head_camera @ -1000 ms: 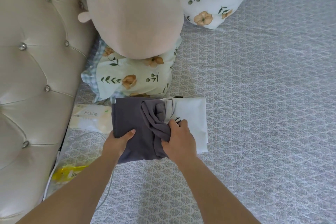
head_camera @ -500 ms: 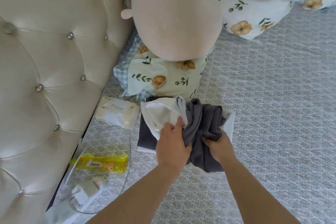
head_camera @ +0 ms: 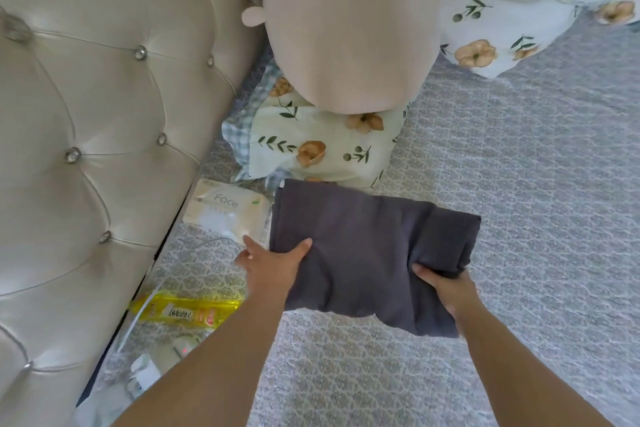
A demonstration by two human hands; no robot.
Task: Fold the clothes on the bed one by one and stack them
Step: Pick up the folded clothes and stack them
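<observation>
Left hand point(head_camera: 268, 262) grip: thumb on top of the dark grey garment point(head_camera: 367, 250), fingers tucked under its left edge, so pinching it. Right hand point(head_camera: 445, 286) grip: fingers curled up into the bunched right end of the same garment, holding it. Garment sits folded in a rough rectangle on the grey patterned bed point(head_camera: 519, 184), just below the floral pillow point(head_camera: 322, 152), right end thicker and lumpy. Anything stacked under it can't be seen. To do this well, I'd say keep both edges level, lower flat, then smooth that right-hand bulge so the stack stays square. No real containers; a face-wipes pack point(head_camera: 227, 208) near the left edge, a yellow packet point(head_camera: 187, 312) lower by the headboard point(head_camera: 104, 114)
</observation>
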